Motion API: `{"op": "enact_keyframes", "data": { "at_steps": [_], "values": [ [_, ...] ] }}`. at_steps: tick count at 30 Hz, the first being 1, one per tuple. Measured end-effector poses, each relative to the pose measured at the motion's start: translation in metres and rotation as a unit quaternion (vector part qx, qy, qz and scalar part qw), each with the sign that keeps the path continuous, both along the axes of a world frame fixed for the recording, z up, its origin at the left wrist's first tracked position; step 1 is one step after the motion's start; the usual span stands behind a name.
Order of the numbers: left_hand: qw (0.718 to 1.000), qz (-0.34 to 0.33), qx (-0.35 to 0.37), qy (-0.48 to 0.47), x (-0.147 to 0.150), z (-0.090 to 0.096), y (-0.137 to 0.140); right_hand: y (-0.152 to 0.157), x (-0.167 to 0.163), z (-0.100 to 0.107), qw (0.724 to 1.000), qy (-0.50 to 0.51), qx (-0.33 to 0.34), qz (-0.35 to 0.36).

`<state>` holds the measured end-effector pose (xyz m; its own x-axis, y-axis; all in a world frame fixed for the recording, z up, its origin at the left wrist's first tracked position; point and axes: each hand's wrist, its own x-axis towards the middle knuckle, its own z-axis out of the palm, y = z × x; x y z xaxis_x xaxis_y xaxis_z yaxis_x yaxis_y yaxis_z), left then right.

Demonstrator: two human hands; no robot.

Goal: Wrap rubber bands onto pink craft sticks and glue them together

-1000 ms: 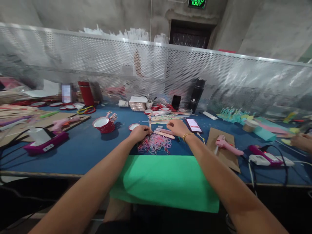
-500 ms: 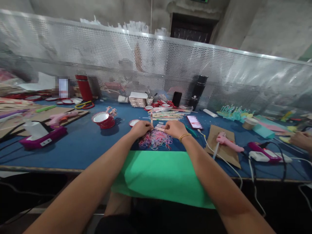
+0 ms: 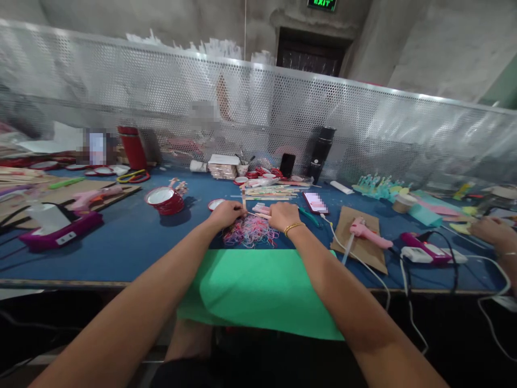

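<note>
My left hand [image 3: 226, 214] is pinched on a thin flat wooden stick [image 3: 244, 195] that stands nearly upright at its fingertips. Just to the right, my right hand [image 3: 284, 216] has its fingers closed, with a gold bracelet at the wrist. Pale pink pieces [image 3: 262, 210] show by its fingertips; whether they are gripped cannot be made out. Under both hands spreads a tangled heap of multicoloured threads or small elastic bands [image 3: 251, 233]. A green cloth [image 3: 262, 285] covers the lap, below the table's edge.
On the blue table [image 3: 109, 226] are stacked red-rimmed rolls [image 3: 165, 202] at left and several patterned sticks [image 3: 272, 191] behind my hands. A pink glue gun [image 3: 369, 234] lies on cardboard at right, near a phone [image 3: 316, 202] and cables. Another person's hand [image 3: 489, 230] is far right.
The view has shifted slightly, so everything sits a bit further left. My right-hand fingers have curled in more, covering part of the pale pink pieces. My left hand still pinches the stick.
</note>
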<state>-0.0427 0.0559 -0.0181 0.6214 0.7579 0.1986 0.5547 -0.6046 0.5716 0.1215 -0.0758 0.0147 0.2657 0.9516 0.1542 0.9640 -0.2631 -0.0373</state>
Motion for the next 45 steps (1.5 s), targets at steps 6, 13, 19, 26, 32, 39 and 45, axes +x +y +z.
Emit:
{"op": "enact_keyframes", "data": {
  "at_steps": [6, 13, 19, 26, 32, 39, 45],
  "values": [
    [1.0, 0.004, 0.012, 0.002, -0.001, 0.004, -0.002, 0.003, 0.006, -0.002, 0.998, 0.058, 0.04, 0.003],
    [0.999, 0.009, 0.03, 0.007, 0.001, 0.006, -0.005, 0.011, 0.016, -0.007, 0.971, 0.191, 0.146, 0.014],
    [1.0, -0.008, 0.013, -0.02, 0.002, 0.003, -0.003, 0.009, 0.004, -0.003, 0.958, 0.242, 0.156, 0.003],
    [1.0, 0.013, 0.012, -0.021, -0.001, 0.007, -0.01, 0.011, -0.001, -0.009, 0.943, 0.265, 0.201, 0.006],
    [0.999, 0.012, 0.01, -0.029, 0.002, 0.001, -0.006, 0.018, -0.002, -0.02, 0.885, 0.317, 0.321, 0.116],
    [1.0, 0.014, -0.015, -0.022, 0.003, -0.003, -0.004, 0.015, -0.011, -0.02, 0.843, 0.35, 0.37, 0.174],
    [1.0, -0.002, 0.001, -0.025, 0.002, 0.002, -0.012, 0.01, -0.01, -0.017, 0.849, 0.346, 0.376, 0.136]
  ]
}}
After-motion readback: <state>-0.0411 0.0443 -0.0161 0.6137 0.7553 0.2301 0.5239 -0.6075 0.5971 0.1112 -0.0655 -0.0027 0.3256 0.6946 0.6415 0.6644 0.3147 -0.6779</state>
